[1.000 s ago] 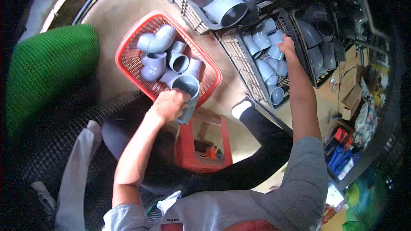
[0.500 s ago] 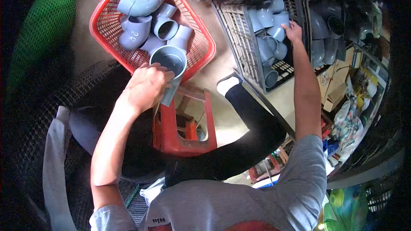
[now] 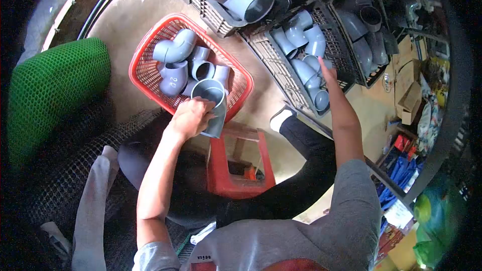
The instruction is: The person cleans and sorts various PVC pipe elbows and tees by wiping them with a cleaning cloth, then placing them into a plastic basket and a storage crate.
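Note:
My left hand point(image 3: 193, 116) is closed around the wall of a grey plastic pipe fitting point(image 3: 217, 112), whose round open mouth faces up. That fitting is held over the near edge of a red plastic basket point(image 3: 136, 81), which has several grey pipe fittings point(image 3: 174, 46) inside, one marked with white writing. Over in a black slatted crate point(image 3: 266, 65), my right hand point(image 3: 329, 74) has its fingers against a grey pipe elbow point(image 3: 312, 62), apparently gripping its rim; most of the fingers are hidden. More grey pipe elbows point(image 3: 315, 40) lie around that hand.
A red plastic stool point(image 3: 241, 189) stands below the basket, between my legs. Another crate point(image 3: 213, 16) with large grey fittings is at the top, and a further one point(image 3: 369, 75) lies at right. Rolled green mesh point(image 3: 57, 90) lies at left, a cardboard box point(image 3: 410, 98) at right.
My right hand has moved within the crate toward its near end, from one elbow to another. My left hand still holds the pipe fitting by the basket. The camera view has shifted.

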### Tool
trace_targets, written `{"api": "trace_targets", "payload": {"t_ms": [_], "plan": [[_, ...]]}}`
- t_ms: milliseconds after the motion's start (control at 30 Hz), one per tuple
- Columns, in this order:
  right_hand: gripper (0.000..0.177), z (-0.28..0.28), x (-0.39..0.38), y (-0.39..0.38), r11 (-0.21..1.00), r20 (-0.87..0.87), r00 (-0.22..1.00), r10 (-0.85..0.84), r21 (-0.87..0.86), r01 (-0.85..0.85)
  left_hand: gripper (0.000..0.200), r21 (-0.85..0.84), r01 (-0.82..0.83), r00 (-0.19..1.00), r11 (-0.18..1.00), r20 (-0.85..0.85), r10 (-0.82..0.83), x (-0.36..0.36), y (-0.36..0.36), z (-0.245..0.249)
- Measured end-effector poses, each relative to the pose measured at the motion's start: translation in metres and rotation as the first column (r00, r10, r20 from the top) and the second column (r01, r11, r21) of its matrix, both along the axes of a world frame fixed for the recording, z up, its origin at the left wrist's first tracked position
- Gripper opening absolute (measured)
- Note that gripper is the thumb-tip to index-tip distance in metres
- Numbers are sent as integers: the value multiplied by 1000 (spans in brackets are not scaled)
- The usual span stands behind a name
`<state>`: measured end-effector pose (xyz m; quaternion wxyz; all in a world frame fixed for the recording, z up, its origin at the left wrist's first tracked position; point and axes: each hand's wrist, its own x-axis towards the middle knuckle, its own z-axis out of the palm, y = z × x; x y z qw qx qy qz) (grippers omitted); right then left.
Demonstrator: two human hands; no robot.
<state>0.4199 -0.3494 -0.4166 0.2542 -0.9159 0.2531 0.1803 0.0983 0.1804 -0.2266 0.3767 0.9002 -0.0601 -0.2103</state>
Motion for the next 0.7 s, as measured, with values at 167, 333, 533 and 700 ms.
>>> {"api": "trace_targets", "payload": {"t_ms": [167,333,533,700], "plan": [[96,16,-8,1,908,71,946,318,-310,-282,19,112,63,991,992,-126,-48,2,-7,7],[55,59,4,14,787,-2,940,342,-545,-288,23,52,24,1000,998,4,-24,8,-10,0],[62,82,-14,-14,649,-126,908,399,-661,-377,24,13,20,999,1000,35,-20,12,-13,-1],[81,78,-65,26,658,-222,828,515,-518,-548,23,54,81,996,995,-24,-80,10,-10,-1]]}}
